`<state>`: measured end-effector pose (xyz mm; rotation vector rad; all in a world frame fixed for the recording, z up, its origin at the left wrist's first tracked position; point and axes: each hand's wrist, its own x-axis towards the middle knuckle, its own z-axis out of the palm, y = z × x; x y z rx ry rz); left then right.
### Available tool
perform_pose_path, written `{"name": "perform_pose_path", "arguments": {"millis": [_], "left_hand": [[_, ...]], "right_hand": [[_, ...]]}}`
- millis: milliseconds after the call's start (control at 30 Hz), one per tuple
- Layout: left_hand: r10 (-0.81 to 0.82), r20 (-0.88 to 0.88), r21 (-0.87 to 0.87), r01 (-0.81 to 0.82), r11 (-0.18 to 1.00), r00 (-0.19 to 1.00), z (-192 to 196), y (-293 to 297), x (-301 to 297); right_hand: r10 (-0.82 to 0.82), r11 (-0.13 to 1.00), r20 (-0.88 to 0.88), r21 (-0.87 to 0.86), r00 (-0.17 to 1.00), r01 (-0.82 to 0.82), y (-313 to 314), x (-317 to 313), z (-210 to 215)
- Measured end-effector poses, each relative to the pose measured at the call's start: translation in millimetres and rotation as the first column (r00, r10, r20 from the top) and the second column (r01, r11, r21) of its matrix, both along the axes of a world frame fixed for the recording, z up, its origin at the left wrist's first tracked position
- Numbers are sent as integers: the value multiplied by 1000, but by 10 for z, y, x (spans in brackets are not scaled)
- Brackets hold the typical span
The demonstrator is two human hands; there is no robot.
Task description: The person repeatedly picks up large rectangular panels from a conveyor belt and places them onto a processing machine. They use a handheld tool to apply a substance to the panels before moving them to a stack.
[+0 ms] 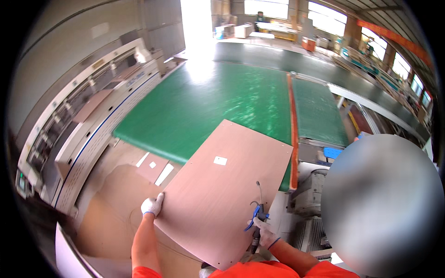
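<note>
A large pinkish-brown board (pixel 218 194) lies tilted in front of me, its far end over the green belt. It has a small white label (pixel 220 161) and small holes near its corners. My left hand (pixel 152 205), in a white glove, is closed on the board's left edge, thumb on top. My right hand (pixel 265 232), also gloved, wraps around an air blow gun (pixel 259 214) with a blue trigger and a thin bent nozzle. The gun is over the board's near right part, nozzle pointing away from me. Its lower end runs down toward my body.
Beyond the board spreads a wide green conveyor belt (pixel 185 111) with an orange strip (pixel 293 134) along its right side. A long white machine (pixel 106 111) stands left, holding brown boards. Cut pieces (pixel 152 167) lie on the floor. A large blurred disc (pixel 382 204) hides the right side.
</note>
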<state>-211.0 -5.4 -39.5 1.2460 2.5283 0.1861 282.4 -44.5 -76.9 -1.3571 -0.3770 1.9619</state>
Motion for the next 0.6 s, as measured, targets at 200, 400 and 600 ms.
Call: {"name": "perform_pose_path", "arguments": {"millis": [200, 400, 600], "left_hand": [[390, -179, 77, -383, 921, 903, 418, -2624, -890], [813, -223, 319, -748, 582, 538, 745, -5653, -980], [970, -198, 277, -942, 190, 137, 515, -8156, -114]], "right_hand": [[287, 956, 114, 37, 951, -292, -693, -1113, 23], [684, 710, -29, 255, 729, -656, -1477, -2615, 208], [927, 373, -88, 305, 364, -876, -2673, -4060, 377]]}}
